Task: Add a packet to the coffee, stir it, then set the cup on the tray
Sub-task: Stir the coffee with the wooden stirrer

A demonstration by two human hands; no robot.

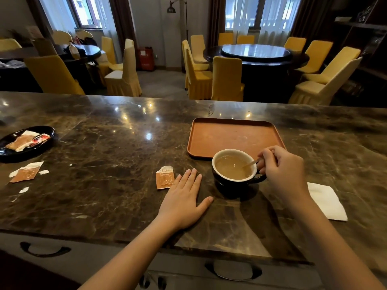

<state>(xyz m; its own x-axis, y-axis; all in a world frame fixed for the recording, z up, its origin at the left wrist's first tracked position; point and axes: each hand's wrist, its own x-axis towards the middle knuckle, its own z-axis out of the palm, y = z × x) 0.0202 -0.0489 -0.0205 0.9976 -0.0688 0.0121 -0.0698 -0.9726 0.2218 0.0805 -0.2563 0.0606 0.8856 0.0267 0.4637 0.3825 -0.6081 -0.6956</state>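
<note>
A dark cup (236,181) with a white inside holds milky coffee and stands on the marble counter, just in front of the brown tray (234,135). My right hand (280,170) pinches a thin wooden stirrer (250,163) whose tip is dipped in the coffee. My left hand (185,197) lies flat on the counter to the left of the cup, fingers spread, holding nothing. A torn orange packet (165,177) lies beside its fingertips.
A black dish (41,143) with several packets sits at the far left. Another torn packet (27,172) and paper scraps lie in front of it. A white napkin (326,200) rests to the right of my right arm. Chairs and round tables stand beyond the counter.
</note>
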